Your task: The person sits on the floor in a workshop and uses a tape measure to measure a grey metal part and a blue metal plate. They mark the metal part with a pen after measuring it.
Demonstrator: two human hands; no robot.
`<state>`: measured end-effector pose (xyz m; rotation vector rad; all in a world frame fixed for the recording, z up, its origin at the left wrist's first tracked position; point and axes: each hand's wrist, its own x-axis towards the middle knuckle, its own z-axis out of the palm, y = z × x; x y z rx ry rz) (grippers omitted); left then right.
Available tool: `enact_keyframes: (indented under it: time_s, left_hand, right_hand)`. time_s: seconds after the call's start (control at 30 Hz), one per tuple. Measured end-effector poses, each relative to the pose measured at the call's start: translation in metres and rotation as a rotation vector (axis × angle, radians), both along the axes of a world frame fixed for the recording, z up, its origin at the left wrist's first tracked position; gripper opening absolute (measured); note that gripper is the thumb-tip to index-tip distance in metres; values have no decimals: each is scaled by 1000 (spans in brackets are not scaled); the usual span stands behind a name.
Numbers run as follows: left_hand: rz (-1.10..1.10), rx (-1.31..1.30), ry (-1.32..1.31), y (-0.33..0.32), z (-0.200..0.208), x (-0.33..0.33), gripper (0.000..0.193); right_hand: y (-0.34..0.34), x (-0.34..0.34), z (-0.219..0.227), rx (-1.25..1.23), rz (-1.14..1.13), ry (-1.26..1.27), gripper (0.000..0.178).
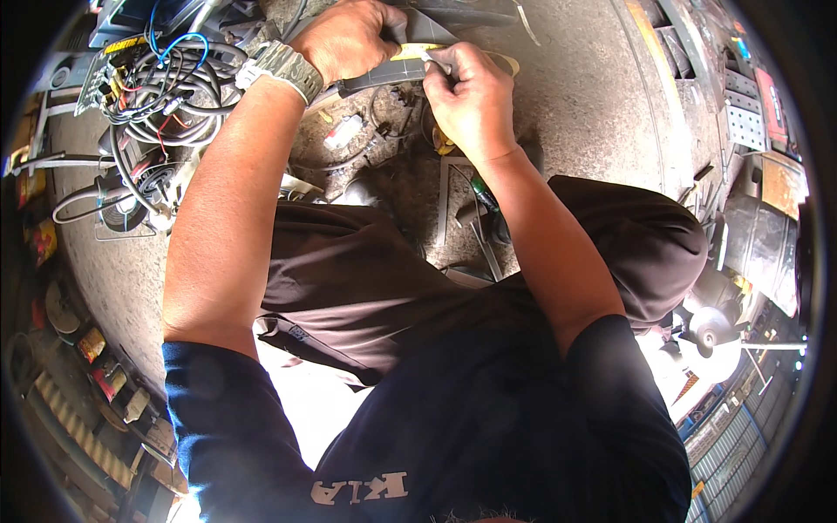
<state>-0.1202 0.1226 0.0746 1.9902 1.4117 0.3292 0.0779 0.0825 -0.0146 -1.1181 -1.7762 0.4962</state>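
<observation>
At the top middle, a dark grey flat piece with thin pale lines across it lies under my hands. A yellow strip runs along it between them. My left hand, with a camouflage-patterned watch at the wrist, is closed at the piece's left part; its fingers curl at the strip's end, and what they grip is partly hidden. My right hand is closed in a pinch, its fingertips at a small white stick-like piece against the strip.
A tangle of grey cables with blue and red wires lies at the upper left, an angle grinder below it. A red and white small object and a green bottle-like thing lie between my knees. A perforated metal plate is far right.
</observation>
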Motion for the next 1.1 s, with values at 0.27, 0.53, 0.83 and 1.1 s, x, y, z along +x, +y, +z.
enact_keyframes:
  time_s: [0.27,0.53,0.83,1.1]
  left_hand:
    - [-8,-27,-81,12,-27,-8,21]
    - [7,-21,-39,9,-16,-3,17]
    - [2,-7,7,8,-11,-2,14]
    - [7,34,14,7,-12,-3,17]
  right_hand:
    - [5,-5,3,6,12,25,17]
    - [5,-4,3,-21,12,19,17]
    - [5,-6,3,2,2,-12,10]
    - [5,-7,4,2,14,-8,17]
